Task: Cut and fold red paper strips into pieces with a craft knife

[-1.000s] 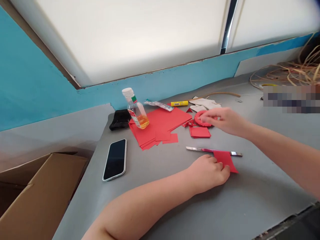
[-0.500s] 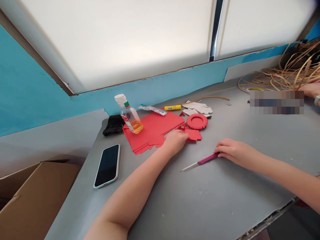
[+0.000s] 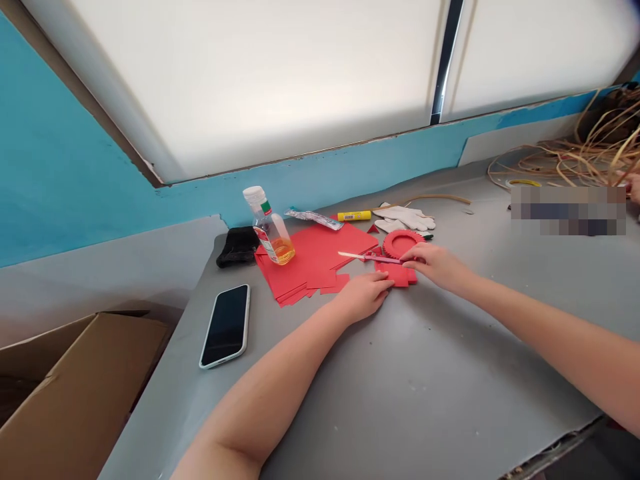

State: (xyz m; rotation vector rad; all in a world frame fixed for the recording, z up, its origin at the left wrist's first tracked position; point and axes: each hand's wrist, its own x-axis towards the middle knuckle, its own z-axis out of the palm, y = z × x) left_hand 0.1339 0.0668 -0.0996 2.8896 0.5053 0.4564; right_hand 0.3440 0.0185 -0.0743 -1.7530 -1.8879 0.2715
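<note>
My right hand [image 3: 435,263] is closed around the pink handle of a thin knife [image 3: 383,260], whose pale blade points left over the red paper scraps. Beneath it lie small red paper squares [image 3: 399,275] in a loose pile. My left hand [image 3: 365,295] has its fingertips at the near left edge of these squares, holding them against the table. Just behind the squares sits a round red paper ring [image 3: 401,244] with a toothed rim, partly covered by my right hand. A stack of larger red paper sheets [image 3: 315,257] spreads to the left.
A bottle with amber liquid [image 3: 284,250] stands on the sheets. Nearby are a yellow glue stick [image 3: 354,216], white gloves [image 3: 405,217], a black pouch [image 3: 238,247] and a phone [image 3: 226,327]. Dry straw-like strands [image 3: 560,160] lie at far right, beside another person's hand [image 3: 635,187].
My right hand has carried the knife from the bare table up and left, over the red squares. My left hand has shifted slightly toward the near side of the pile.
</note>
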